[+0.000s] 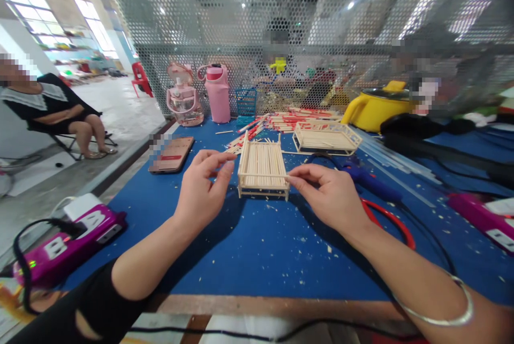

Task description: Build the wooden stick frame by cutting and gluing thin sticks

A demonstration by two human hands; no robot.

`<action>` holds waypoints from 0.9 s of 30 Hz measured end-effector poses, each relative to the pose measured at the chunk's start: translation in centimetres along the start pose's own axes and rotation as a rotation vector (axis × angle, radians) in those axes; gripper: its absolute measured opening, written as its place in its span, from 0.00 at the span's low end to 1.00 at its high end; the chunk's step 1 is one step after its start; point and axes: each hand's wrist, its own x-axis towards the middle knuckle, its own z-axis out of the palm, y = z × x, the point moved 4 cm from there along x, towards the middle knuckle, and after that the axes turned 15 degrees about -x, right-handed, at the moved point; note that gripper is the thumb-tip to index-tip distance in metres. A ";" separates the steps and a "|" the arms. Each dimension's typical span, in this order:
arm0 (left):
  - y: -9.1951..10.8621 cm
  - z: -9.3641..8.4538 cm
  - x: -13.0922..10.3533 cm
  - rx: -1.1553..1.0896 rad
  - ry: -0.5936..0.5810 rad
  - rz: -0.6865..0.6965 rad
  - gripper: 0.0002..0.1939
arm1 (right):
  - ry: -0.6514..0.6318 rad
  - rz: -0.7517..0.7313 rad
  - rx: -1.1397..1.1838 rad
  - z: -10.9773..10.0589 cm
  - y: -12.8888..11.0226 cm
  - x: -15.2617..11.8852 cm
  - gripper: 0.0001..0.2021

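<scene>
A small bed-shaped model of pale wooden sticks (263, 159) stands on the blue tabletop in front of me, with a slatted floor and short corner posts. At its front right corner, my right hand (329, 191) pinches the end of the front rail stick between thumb and fingertips. My left hand (204, 183) is beside the model's left side, fingers loosely curled and thumb apart, holding nothing visible. Behind the model lies a loose pile of red-tipped sticks (287, 121). A second stick model, tray-like with low railings (328, 138), stands to the back right.
A blue glue gun (371, 181), red-handled tool (393, 221) and clear glue sticks (395, 159) lie right. A phone (172, 154), pink bottle (217, 92), pink jug (185, 103) and yellow pot (377, 108) are around. Purple power strips (72, 242) flank the table. Someone sits left.
</scene>
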 end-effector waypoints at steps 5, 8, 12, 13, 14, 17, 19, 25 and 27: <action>2.9 1.9 -0.1 0.332 -0.202 0.382 0.13 | -0.017 0.008 0.010 -0.1 -0.1 0.0 0.06; 3.3 3.3 -0.1 0.447 -0.329 0.397 0.11 | -0.025 0.004 0.011 0.1 0.1 0.0 0.06; 3.1 4.1 0.2 0.474 -0.364 0.380 0.09 | -0.044 -0.003 0.034 0.6 0.2 -0.1 0.07; 3.2 4.0 0.4 0.469 -0.358 0.380 0.09 | -0.050 -0.005 0.053 0.5 0.0 0.0 0.07; 3.3 3.9 0.5 0.460 -0.349 0.386 0.08 | -0.053 -0.006 0.074 0.1 -0.1 0.0 0.08; 4.0 2.9 0.5 0.403 -0.274 0.428 0.09 | -0.002 0.007 0.089 -2.7 -0.6 0.6 0.26; 4.7 1.8 0.0 0.333 -0.192 0.451 0.10 | 0.081 0.039 0.035 -5.7 -0.1 1.2 0.29; 5.3 1.4 -3.1 0.107 -0.347 0.402 0.04 | -0.319 0.297 -0.691 -8.8 9.0 1.4 0.15; 5.7 3.0 -4.0 0.074 -0.528 0.468 0.06 | -0.457 0.297 -0.735 -7.8 12.0 0.8 0.15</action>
